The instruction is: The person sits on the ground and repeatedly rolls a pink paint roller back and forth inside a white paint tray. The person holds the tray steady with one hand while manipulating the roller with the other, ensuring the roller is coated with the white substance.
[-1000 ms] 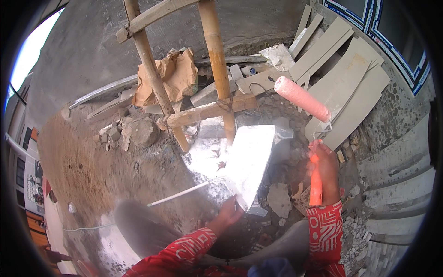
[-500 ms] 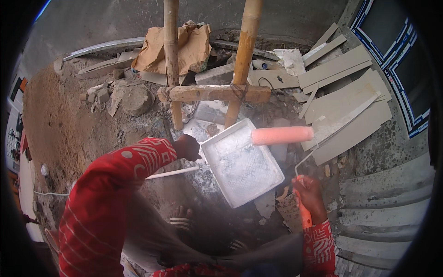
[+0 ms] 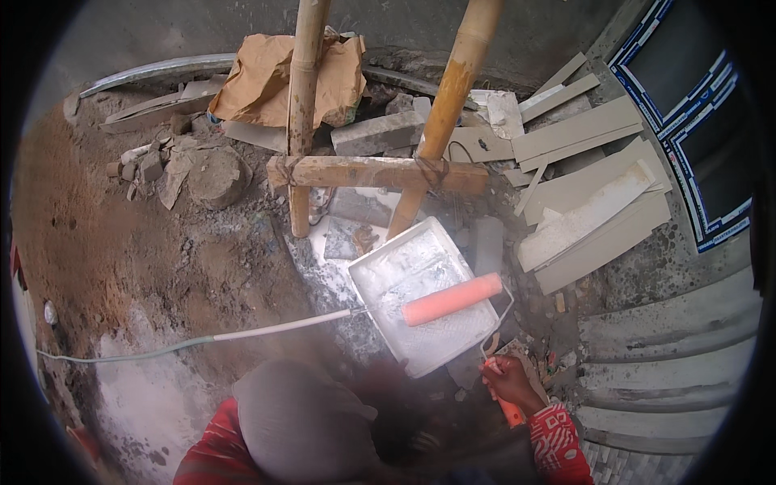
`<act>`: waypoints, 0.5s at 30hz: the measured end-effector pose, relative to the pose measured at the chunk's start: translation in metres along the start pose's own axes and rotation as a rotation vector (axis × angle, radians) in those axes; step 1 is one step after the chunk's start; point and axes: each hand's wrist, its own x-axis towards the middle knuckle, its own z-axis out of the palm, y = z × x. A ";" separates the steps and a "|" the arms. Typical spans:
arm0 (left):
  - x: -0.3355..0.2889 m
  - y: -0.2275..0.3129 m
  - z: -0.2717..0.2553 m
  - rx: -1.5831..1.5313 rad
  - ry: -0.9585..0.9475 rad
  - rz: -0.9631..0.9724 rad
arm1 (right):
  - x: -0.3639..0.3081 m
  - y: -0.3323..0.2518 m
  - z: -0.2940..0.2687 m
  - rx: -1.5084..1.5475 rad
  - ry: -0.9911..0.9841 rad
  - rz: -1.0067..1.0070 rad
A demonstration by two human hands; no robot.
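Observation:
My right hand (image 3: 509, 381) is closed around the orange handle of a paint roller (image 3: 453, 299). The roller's pink sleeve lies over the ribbed end of a white paint tray (image 3: 424, 259); I cannot tell if it presses on the tray. Whitish paint coats the tray floor, wettest toward the far end. My left hand (image 3: 386, 378) is a dark, smeared shape low by the tray's near edge, partly behind my grey-clad knee (image 3: 303, 424). Its fingers cannot be made out. A pale rod with a greenish length (image 3: 267, 330) runs from the left to the tray's side.
Two bamboo poles (image 3: 301, 105) with a wooden crosspiece (image 3: 376, 172) rise just beyond the tray. Crumpled brown paper (image 3: 263, 77) and rubble lie behind them. Cut boards (image 3: 598, 206) are stacked at right, near corrugated sheets (image 3: 663, 356). Bare soil (image 3: 162, 234) spreads left.
The roller has swung left and nearer, from the tray's right rim to over its ribbed part. My left hand has left the tray's far-left side and dropped low toward me.

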 end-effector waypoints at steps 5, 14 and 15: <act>0.014 -0.011 0.009 -0.142 0.185 -0.050 | 0.006 0.015 0.026 -0.058 -0.033 0.025; -0.037 -0.027 -0.056 0.202 0.408 0.029 | 0.034 0.036 0.106 0.005 -0.162 0.156; -0.080 0.010 -0.091 0.315 0.345 0.155 | 0.033 0.047 0.114 -0.021 -0.101 0.145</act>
